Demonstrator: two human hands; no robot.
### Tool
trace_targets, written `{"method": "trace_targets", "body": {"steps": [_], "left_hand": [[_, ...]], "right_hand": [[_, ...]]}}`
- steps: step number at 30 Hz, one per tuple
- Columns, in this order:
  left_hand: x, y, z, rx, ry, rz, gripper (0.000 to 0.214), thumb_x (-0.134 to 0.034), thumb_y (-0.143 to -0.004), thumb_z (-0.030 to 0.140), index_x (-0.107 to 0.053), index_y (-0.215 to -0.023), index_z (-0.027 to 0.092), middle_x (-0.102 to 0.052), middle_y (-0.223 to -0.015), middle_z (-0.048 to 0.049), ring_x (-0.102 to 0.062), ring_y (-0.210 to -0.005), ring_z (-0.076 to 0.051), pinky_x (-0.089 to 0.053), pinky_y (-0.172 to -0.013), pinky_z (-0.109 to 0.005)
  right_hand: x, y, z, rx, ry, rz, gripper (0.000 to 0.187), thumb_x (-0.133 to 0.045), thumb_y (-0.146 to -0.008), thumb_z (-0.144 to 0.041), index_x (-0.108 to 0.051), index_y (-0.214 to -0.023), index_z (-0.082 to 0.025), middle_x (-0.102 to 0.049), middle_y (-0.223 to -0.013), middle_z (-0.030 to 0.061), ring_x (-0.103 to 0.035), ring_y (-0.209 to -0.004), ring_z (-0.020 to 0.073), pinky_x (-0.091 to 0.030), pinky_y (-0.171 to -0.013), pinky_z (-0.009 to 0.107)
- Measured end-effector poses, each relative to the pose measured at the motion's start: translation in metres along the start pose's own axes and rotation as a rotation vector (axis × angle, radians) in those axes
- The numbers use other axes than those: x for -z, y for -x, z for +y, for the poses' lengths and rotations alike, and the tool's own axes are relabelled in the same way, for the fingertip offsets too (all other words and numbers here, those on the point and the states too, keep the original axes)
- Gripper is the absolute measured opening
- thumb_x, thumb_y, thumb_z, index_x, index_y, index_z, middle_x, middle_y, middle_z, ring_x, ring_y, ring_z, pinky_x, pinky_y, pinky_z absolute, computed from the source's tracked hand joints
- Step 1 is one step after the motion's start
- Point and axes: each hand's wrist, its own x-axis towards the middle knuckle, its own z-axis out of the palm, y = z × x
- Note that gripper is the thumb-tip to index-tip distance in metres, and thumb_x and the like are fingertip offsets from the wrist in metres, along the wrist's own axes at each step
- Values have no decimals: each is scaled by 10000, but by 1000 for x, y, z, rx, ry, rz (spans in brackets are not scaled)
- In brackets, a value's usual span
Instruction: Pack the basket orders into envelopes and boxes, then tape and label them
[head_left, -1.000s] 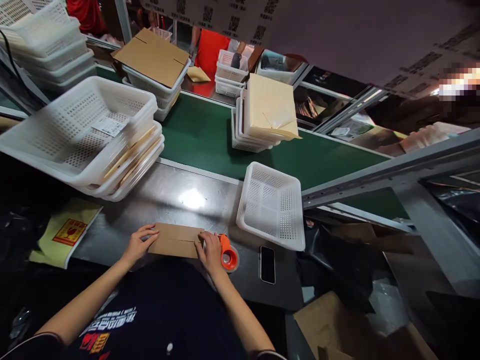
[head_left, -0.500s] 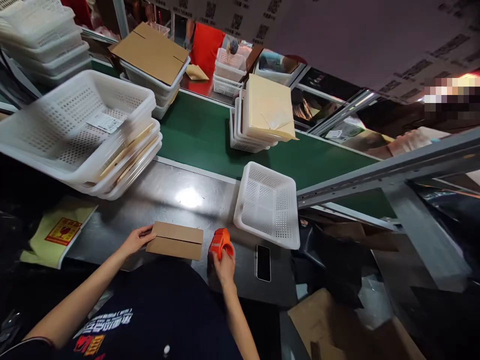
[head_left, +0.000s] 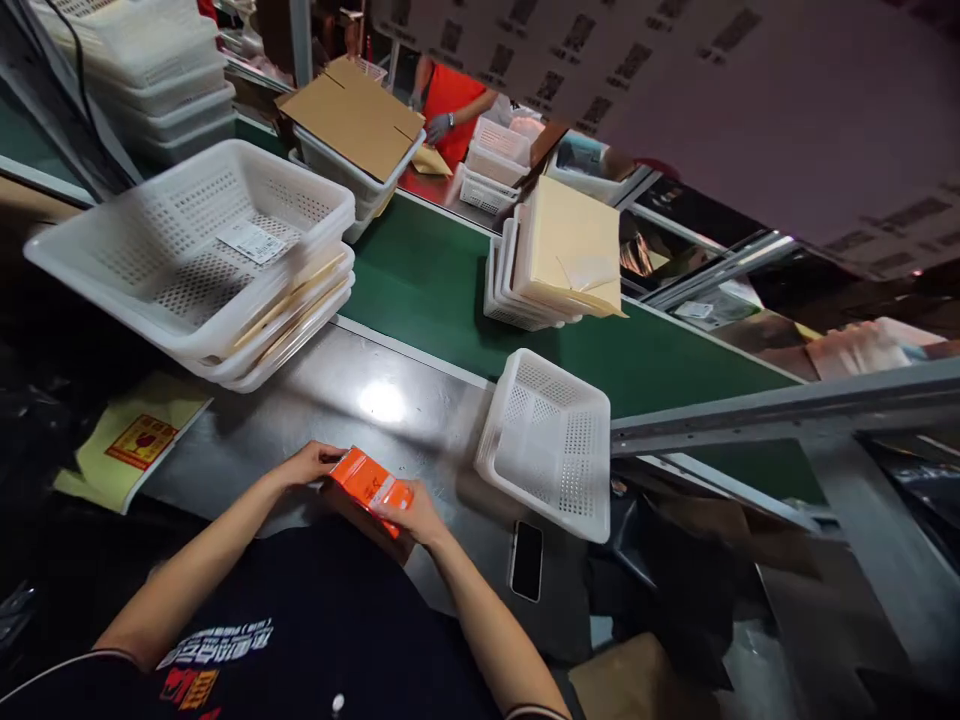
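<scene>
My right hand (head_left: pixel 416 512) is closed around an orange tape dispenser (head_left: pixel 366 480), which lies across a small brown cardboard box (head_left: pixel 367 523) close to my body. At the box's left end my left hand (head_left: pixel 313 463) grips the cardboard, its fingertips beside the dispenser's far end. The dispenser and my shirt hide much of the box. Underneath is the metal worktable (head_left: pixel 382 400). A black phone (head_left: pixel 526 562) lies to the right of my right hand.
An empty white basket (head_left: pixel 551 450) stands right on the table edge. Stacked white baskets (head_left: pixel 187 250) are at left, a yellow mailer (head_left: pixel 142 435) below them. Along the green conveyor (head_left: pixel 420 270) sit baskets topped with padded envelopes (head_left: pixel 574 240) and flat cardboard (head_left: pixel 352 115). A person in orange (head_left: pixel 454 105) works beyond.
My right hand has brought the tape dispenser left from the table onto the cardboard box. The box has tilted and come nearer my body. The view has shifted slightly.
</scene>
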Motion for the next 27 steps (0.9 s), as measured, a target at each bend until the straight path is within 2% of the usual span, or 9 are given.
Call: {"method": "trace_targets", "body": {"steps": [1, 3, 5, 9, 13, 18, 21, 25, 27], "left_hand": [[-1, 1, -4, 12, -6, 44, 628, -847, -627, 636, -837, -1049, 171, -806, -1153, -148, -739, -1115, -384, -572, -1016, -513], [-7, 6, -9, -7, -85, 260, 653, -786, -678, 689, -816, -1079, 175, -763, -1249, -173, -700, -1186, -391, -548, -1047, -538], [-16, 15, -7, -54, -214, 417, 553, -657, -812, 706, -814, -983, 204, -711, -1328, -165, -636, -1287, -375, -489, -1127, -540], [-33, 34, 20, -99, -354, 291, 641, -395, -998, 657, -772, -698, 234, -646, -1416, -120, -540, -1396, -346, -453, -1172, -482], [-44, 45, 43, -151, -385, 234, 553, -502, -972, 623, -773, -683, 237, -635, -1426, -110, -583, -1333, -334, -519, -1096, -452], [-47, 44, 38, -164, -477, 316, 402, -561, -961, 517, -802, -784, 249, -682, -1336, -103, -642, -1246, -320, -527, -1081, -466], [-30, 40, 25, -234, -538, 397, 368, -577, -945, 472, -802, -774, 237, -681, -1300, -103, -633, -1233, -320, -512, -1102, -467], [23, 35, -1, -183, -508, 542, 409, -597, -917, 515, -763, -726, 193, -639, -1294, -140, -632, -1153, -309, -552, -1032, -451], [47, 30, -16, -146, -479, 543, 446, -603, -897, 564, -746, -712, 184, -632, -1269, -164, -605, -1191, -335, -586, -920, -416]], "right_hand": [[0, 0, 7, -9, -16, -25, 682, -817, -554, -788, -714, -830, -173, -644, -678, 1, -500, -589, 130, -443, -572, 272], [5, 6, 22, -10, -77, -90, 633, -849, -522, -757, -671, -747, -193, -600, -613, -17, -457, -542, 118, -409, -527, 266], [15, 15, 31, 9, -88, -136, 618, -851, -516, -755, -650, -716, -205, -567, -563, -26, -426, -493, 112, -382, -482, 266], [25, 25, 33, 21, -103, -241, 585, -836, -599, -711, -707, -845, -197, -615, -615, -12, -470, -477, 122, -411, -475, 272], [23, 21, 32, 23, -122, -244, 557, -853, -616, -678, -693, -848, -198, -610, -623, -14, -464, -482, 117, -409, -477, 268], [20, 17, 27, 15, -128, -223, 588, -874, -596, -687, -680, -821, -180, -587, -632, -21, -422, -513, 100, -376, -492, 253], [21, 21, 15, 6, -35, -169, 530, -863, -663, -644, -694, -821, -168, -565, -657, -34, -396, -575, 94, -350, -525, 231], [27, 29, 0, -80, 119, -102, 413, -839, -740, -530, -653, -740, -161, -485, -616, -53, -343, -574, 87, -274, -511, 226], [28, 31, -4, -105, 146, -87, 396, -830, -738, -502, -620, -701, -168, -464, -599, -57, -337, -568, 87, -263, -510, 230]]}}
